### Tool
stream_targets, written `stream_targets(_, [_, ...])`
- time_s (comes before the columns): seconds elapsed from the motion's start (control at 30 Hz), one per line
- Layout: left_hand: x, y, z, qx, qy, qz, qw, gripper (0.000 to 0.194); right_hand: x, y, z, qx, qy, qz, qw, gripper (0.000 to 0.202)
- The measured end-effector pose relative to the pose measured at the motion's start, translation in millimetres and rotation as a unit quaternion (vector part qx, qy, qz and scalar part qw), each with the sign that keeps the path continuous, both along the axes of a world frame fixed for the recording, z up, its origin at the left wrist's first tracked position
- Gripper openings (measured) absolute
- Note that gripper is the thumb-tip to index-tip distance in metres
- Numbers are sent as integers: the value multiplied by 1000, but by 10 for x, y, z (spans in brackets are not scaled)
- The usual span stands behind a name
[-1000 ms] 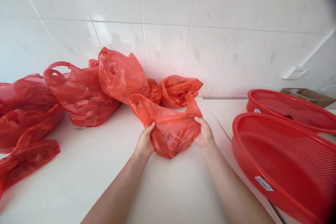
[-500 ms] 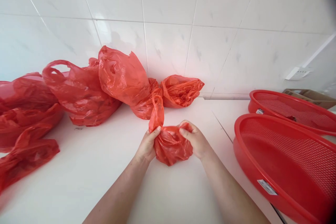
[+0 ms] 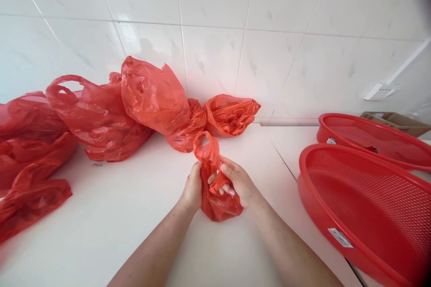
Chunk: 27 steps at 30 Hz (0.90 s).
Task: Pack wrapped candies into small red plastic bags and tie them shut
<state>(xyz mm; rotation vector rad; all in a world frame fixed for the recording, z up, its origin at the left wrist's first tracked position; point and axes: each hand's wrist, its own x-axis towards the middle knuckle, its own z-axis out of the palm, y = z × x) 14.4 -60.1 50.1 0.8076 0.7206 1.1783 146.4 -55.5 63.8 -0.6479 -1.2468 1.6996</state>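
Note:
Between my hands, above the white table [image 3: 128, 215], is a small red plastic bag [image 3: 220, 208] with a loop handle standing up at its top. My left hand [image 3: 193, 186] grips the bag's left side, some of its fingers hidden behind the plastic. On the other side, my right hand [image 3: 239, 181] is closed on the bag's upper right, the thumb on top and fingertips showing through an opening in the plastic. What the bag contains is hidden.
Filled red plastic bags [image 3: 101, 121] line the tiled wall from the left to the middle, ending with a crumpled bag [image 3: 230, 116]. On the right stand a red mesh basket [image 3: 340, 202] and a second basket [image 3: 326, 134] behind it. A cardboard box [image 3: 397, 121] sits beyond.
The bag's loop handle has swung right, over the bag's middle. My right hand has shifted left and its fingers now reach through the plastic. My left hand has turned more upright.

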Motion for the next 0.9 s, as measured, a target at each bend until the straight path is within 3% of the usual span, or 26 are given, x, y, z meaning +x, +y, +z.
stream_targets(0.1, [41, -4, 2, 48, 100, -10, 994, 28, -25, 15, -24, -2, -31, 8, 999, 30])
stream_targets(0.17, [64, -14, -11, 71, 113, -3, 991, 12, -29, 41, -48, -20, -35, -31, 999, 25])
stream_targets(0.2, [72, -24, -17, 80, 104, 14, 991, 12, -30, 60, -63, -31, -31, -60, 997, 24])
stream_targets(0.33, [98, -86, 1, 136, 98, 63, 984, 70, -40, 134, -122, -58, -54, -171, 982, 26])
stream_targets(0.4, [115, -106, 27, 157, 102, 62, 980, 70, -49, 142, -142, -34, -94, -192, 976, 27])
stream_targets(0.5, [130, -85, 35, 123, 91, 43, 987, 38, -40, 121, -158, 16, -116, -166, 979, 23])
stream_targets(0.6, [103, -16, -13, 54, 63, 36, 996, 38, 25, 106, -160, 42, -78, -76, 993, 18])
stream_targets(0.7, [50, 56, -76, 2, 23, 33, 999, 39, 115, 126, -152, 63, -70, -8, 996, 36])
stream_targets(0.8, [7, 90, -115, 4, 11, 65, 998, 42, 159, 150, -135, 88, -141, -27, 986, 23])
stream_targets(0.9, [-18, 71, -120, 34, 29, 103, 994, 45, 138, 153, -131, 108, -215, -91, 966, 46])
